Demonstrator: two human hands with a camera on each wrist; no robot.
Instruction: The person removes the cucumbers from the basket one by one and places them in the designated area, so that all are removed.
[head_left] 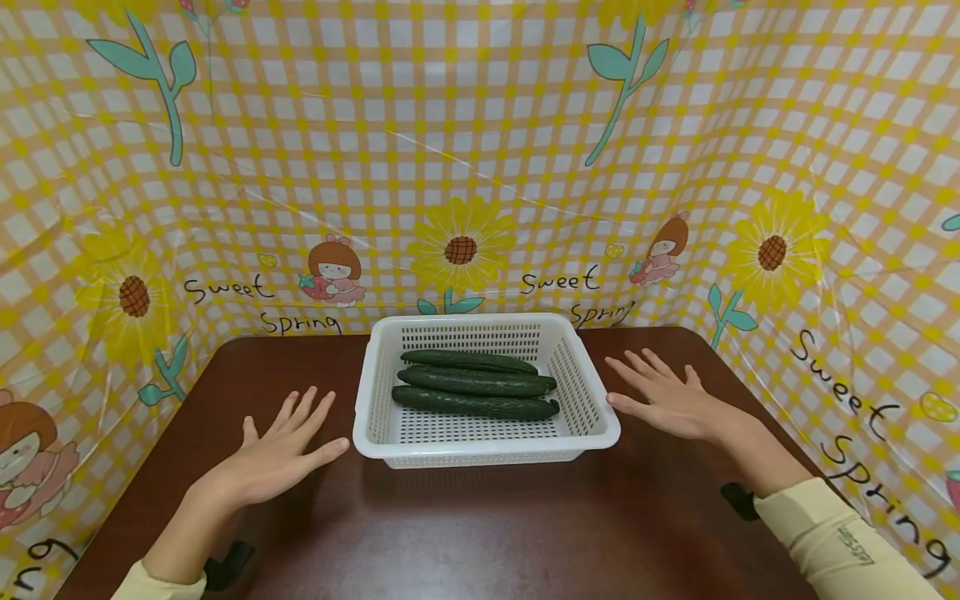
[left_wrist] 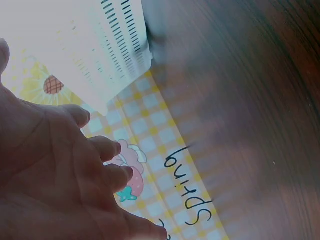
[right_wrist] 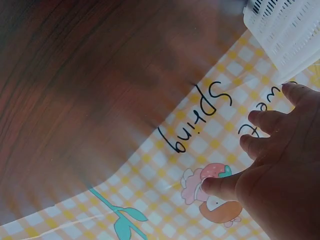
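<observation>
The white perforated plastic basket (head_left: 480, 451) sits near the middle of the surface (head_left: 480, 525), toward its far edge, upright and with a broad rolled rim. It looks light and fairly stiff, though thin slotted walls like these would probably flex a little if squeezed hard. The side rims, one hand to each, seem the best hold, with fingers under the lip and thumbs above.

Inside, three dark green cucumbers (head_left: 477, 382) lie side by side, lengthwise across the basket and toward its back wall. They should be firm and the heavier part of the load, and their rounded skins could roll or slide if the basket tilts. Any single one would best be taken around its middle; a hard knock might bruise or snap it.

The left hand (head_left: 279, 454) is spread wide beside the left rim, holding nothing, its thumb nearest. The right hand (head_left: 670, 402) is likewise splayed and free of any load, its thumb at the right rim; whether it touches, I cannot tell from this angle.

Behind stands a yellow checked sunflower-print cloth (head_left: 480, 158).
</observation>
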